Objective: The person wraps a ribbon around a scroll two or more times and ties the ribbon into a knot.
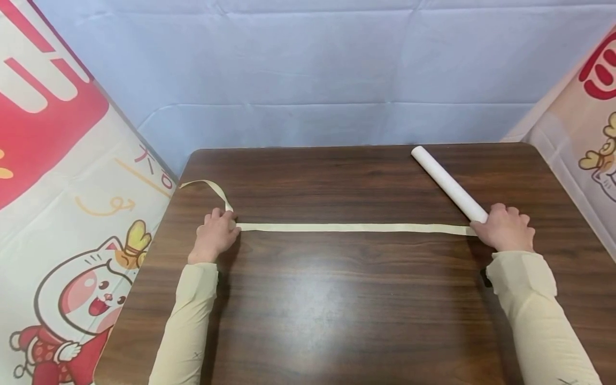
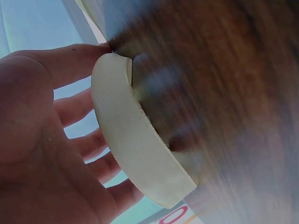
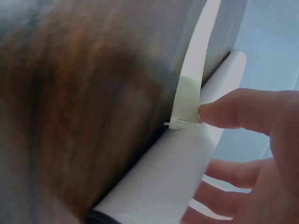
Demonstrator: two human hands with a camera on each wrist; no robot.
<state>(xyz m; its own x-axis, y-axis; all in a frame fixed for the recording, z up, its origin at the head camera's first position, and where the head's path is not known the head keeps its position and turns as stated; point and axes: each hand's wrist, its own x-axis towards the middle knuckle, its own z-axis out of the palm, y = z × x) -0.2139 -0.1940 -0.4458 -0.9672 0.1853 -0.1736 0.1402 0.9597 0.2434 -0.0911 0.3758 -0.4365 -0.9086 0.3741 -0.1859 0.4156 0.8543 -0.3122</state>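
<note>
A flat cream ribbon point(image 1: 337, 228) runs nearly straight across the dark wooden table between the two hands. At its left part, the left hand point(image 1: 215, 233) pinches it with thumb and fingers. The ribbon's loose tail point(image 2: 135, 135) bows out past that grip, in front of the spread fingers, and curves toward the table's left edge. The right hand point(image 1: 507, 229) grips the near part of a long white tube point(image 1: 447, 182). Its thumb point(image 3: 229, 112) presses the ribbon's slightly frayed right end point(image 3: 184, 119) against the tube, while the other fingers reach along the tube's far side.
The wooden table point(image 1: 337, 299) has rounded back corners. A pale blue cloth point(image 1: 308, 64) hangs behind it. Printed cartoon banners stand close along the left side point(image 1: 77, 289) and right side point(image 1: 577, 144). The tube slants back toward the rear edge.
</note>
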